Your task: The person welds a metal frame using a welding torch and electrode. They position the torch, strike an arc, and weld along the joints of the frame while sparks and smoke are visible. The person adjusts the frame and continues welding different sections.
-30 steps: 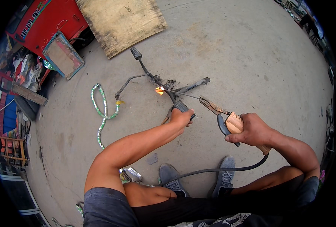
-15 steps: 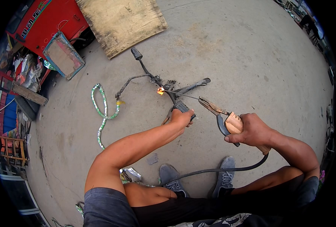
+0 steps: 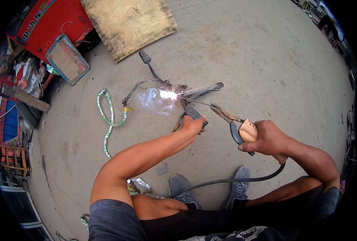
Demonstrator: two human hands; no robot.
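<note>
On the concrete ground lies a dark metal footpeg bar (image 3: 154, 72) with rubber-covered ends and a side leg (image 3: 206, 91). My left hand (image 3: 193, 125) is wrapped round its near rubber peg (image 3: 194, 113). In my right hand (image 3: 269, 138) is a welding electrode holder (image 3: 222, 112) with a worn tan handle. Its jaws clamp a thin welding rod (image 3: 196, 101), whose far tip meets the bar in a bright white arc (image 3: 168, 94). Sparks and bluish smoke spread around it, and the glare hides the joint. A dark clamp on a foil-wrapped cable (image 3: 111, 110) reaches the bar.
A black cable (image 3: 226, 182) runs from the holder across my shoes (image 3: 239, 188). Behind the bar lies a plywood board (image 3: 130, 28). A framed panel (image 3: 68, 59) leans by a red vehicle (image 3: 56, 24) at the far left, with a tyre (image 3: 27, 114) and scrap nearby.
The small orange glow at the rod's tip has become a bright white arc with sparks and smoke. Both hands have stayed almost in place.
</note>
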